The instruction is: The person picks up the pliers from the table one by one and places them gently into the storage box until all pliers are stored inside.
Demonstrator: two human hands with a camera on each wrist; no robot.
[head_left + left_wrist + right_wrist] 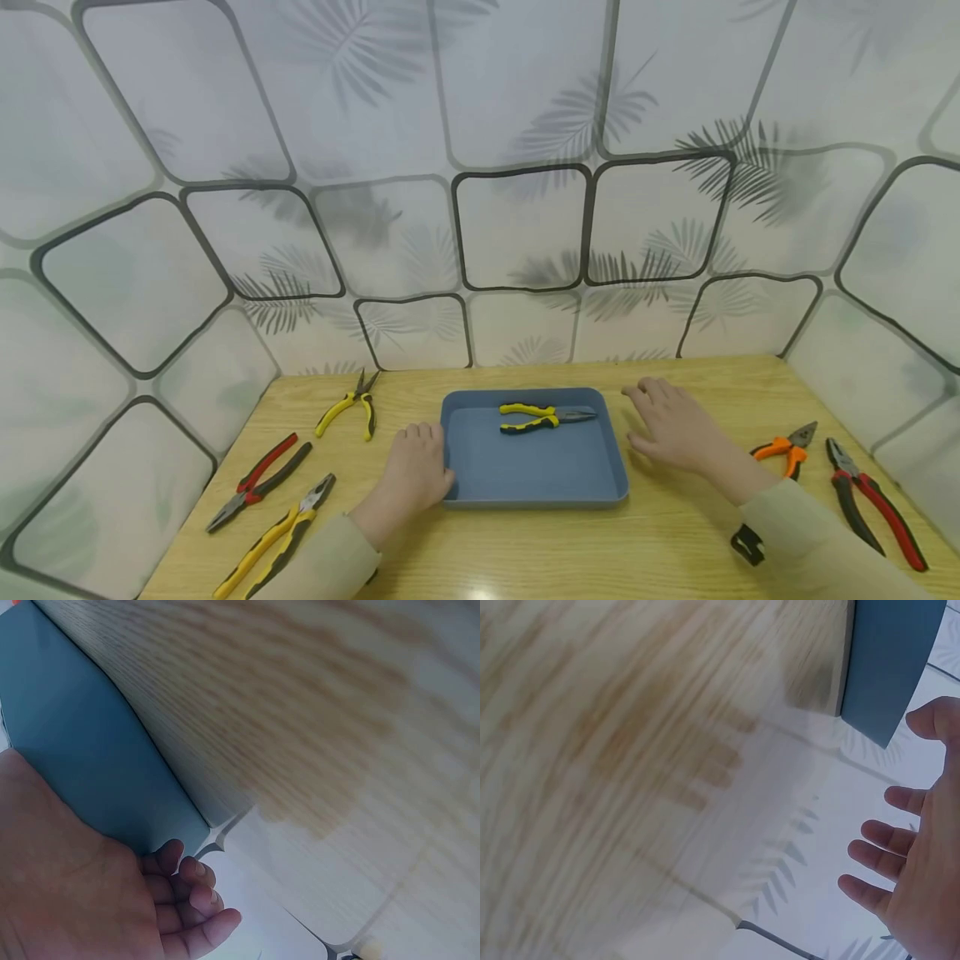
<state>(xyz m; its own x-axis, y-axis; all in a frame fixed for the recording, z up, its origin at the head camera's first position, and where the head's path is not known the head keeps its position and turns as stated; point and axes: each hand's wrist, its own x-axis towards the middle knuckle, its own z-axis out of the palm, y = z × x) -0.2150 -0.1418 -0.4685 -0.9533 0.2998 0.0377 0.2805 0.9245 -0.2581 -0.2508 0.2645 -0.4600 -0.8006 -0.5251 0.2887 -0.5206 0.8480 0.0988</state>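
Observation:
A blue-grey rectangular tray [487, 477] lies on the wooden table, with yellow-and-black long-nose pliers [553, 419] inside near its far wall, jaws pointing right. My left hand [414, 468] is at the tray's left side, its thumb by the rim. In the left wrist view its fingers [196, 900] are loosely bent beside the tray's outer wall; the thumb is hidden there. Off the tray's right side, my right hand [670, 423] hovers with spread fingers and holds nothing. The right wrist view shows a gap between its thumb and the tray wall [889, 667].
Left of the tray lie yellow long-nose pliers [363, 395], red-and-black pliers [252, 495] and larger yellow-and-black pliers [303, 510]. On the right are orange-handled pliers [793, 446] and red-and-black pliers [843, 475]. A patterned wall covering [517, 233] encloses the table's back and sides.

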